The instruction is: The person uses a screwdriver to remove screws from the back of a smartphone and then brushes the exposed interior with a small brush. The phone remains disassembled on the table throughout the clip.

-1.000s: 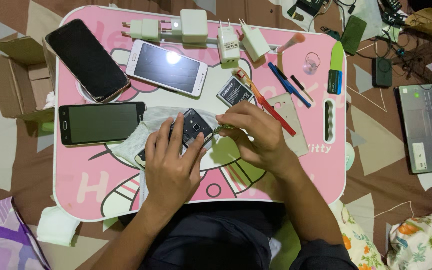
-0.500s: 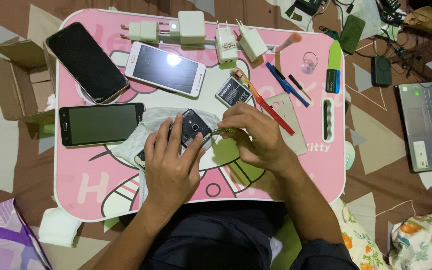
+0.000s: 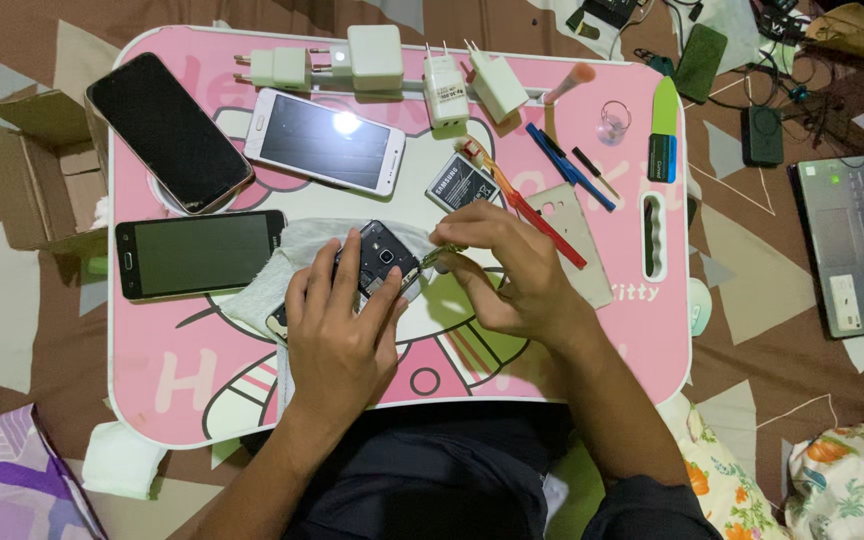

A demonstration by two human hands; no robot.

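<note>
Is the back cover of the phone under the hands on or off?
Off. The phone under the left hand shows bare inner parts; a loose back cover lies beside.

Pink cartoon-print desk [image 3: 152, 380] on brown patterned floor covering [image 3: 752, 330]; cardboard box [image 3: 37, 170] at one side, grey laptop [image 3: 857, 245] at other; overhead light glare.

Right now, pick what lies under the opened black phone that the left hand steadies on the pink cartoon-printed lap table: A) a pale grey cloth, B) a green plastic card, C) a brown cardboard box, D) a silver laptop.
A: the opened black phone under the left hand rests on a pale grey cloth spread over the pink table.
</note>
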